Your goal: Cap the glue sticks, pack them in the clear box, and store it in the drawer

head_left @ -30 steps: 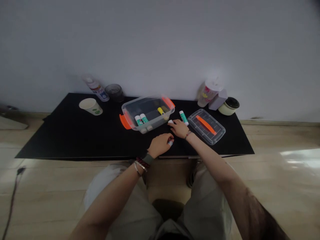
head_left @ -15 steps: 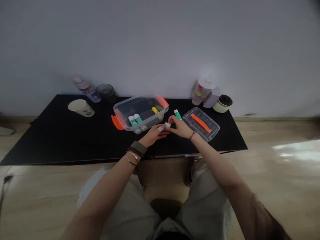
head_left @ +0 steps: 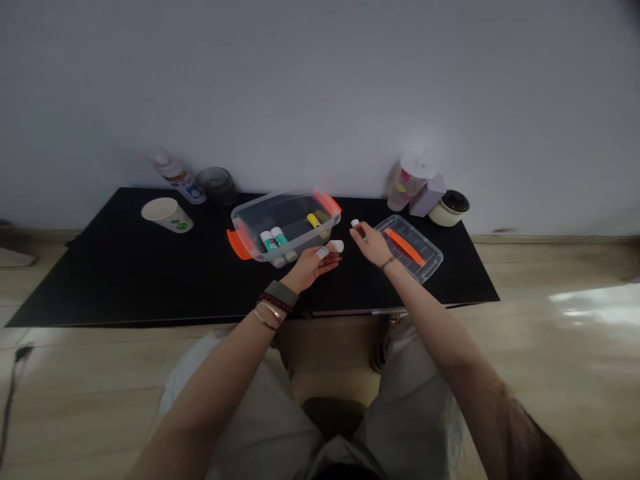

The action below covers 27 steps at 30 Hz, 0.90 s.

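Note:
My left hand (head_left: 311, 266), with bracelets and a dark wristband, holds a small white round-ended object (head_left: 337, 246) between thumb and fingers. A second pale patch shows by the thumb; I cannot tell whether it is part of the same object. To the right, my right hand (head_left: 371, 245) closes its fingers round a green-and-white glue stick (head_left: 355, 223), whose white end shows above them. Two more glue sticks (head_left: 274, 239) lie in the clear plastic box (head_left: 293, 252) with orange latches, near a yellow tube-shaped item (head_left: 313, 220).
A clear lid (head_left: 431, 263) with an orange handle lies by my right wrist. Along the back stand a spray can (head_left: 181, 180), a dark cup (head_left: 219, 185), a tumbler (head_left: 405, 187), a pale box (head_left: 427, 195) and a black-lidded pot (head_left: 449, 209). A paper cup (head_left: 167, 217) is at left.
My right hand has left the white object in my left hand and moved right to the glue stick beside the lid. My left hand stays in front of the box, still holding the white object.

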### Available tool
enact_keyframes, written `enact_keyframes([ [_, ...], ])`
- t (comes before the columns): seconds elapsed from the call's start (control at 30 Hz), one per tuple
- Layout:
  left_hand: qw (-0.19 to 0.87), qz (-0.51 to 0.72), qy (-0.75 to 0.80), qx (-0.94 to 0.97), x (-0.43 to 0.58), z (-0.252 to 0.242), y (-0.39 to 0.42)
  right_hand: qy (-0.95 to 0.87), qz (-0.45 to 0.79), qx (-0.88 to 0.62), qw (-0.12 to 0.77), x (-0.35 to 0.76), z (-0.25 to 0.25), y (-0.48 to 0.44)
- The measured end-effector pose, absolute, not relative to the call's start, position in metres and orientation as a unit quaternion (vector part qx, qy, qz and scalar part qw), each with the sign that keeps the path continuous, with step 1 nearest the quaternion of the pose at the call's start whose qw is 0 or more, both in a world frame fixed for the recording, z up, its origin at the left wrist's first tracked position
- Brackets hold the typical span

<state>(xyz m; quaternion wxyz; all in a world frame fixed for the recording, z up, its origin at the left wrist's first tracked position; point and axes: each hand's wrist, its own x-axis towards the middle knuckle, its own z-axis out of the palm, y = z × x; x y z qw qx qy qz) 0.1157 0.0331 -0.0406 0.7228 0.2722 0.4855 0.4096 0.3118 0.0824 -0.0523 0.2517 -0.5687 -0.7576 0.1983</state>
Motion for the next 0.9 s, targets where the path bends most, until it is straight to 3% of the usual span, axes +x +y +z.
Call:
enact_keyframes([
  [0.13, 0.718, 0.405, 0.493, 0.278, 0.115, -0.042, 0.033, -0.762, 0.035, -0.632, 0.136, 0.325, -0.065, 0.090],
  [0.27, 0.695, 0.390, 0.506, 0.331, 0.115, -0.047, 0.033, -0.768, 0.015, -0.636, 0.073, 0.322, -0.079, 0.088],
  [0.4, 0.618, 0.372, 0.537, 0.438, 0.114, -0.055, 0.034, -0.760, 0.038, -0.644, 0.079, 0.314, -0.082, 0.086],
  [0.5, 0.520, 0.374, 0.567, 0.519, 0.112, -0.058, 0.032, -0.702, 0.115, -0.690, 0.133, 0.315, -0.075, 0.088],
  [0.6, 0.497, 0.350, 0.568, 0.555, 0.111, -0.059, 0.030, -0.608, 0.262, -0.713, 0.230, 0.323, -0.062, 0.090],
  [0.77, 0.503, 0.352, 0.544, 0.572, 0.111, -0.060, 0.031, -0.470, 0.556, -0.579, 0.367, 0.342, -0.034, 0.081],
  [0.9, 0.472, 0.364, 0.538, 0.596, 0.110, -0.059, 0.034, -0.464, 0.609, -0.518, 0.382, 0.345, -0.016, 0.066],
])
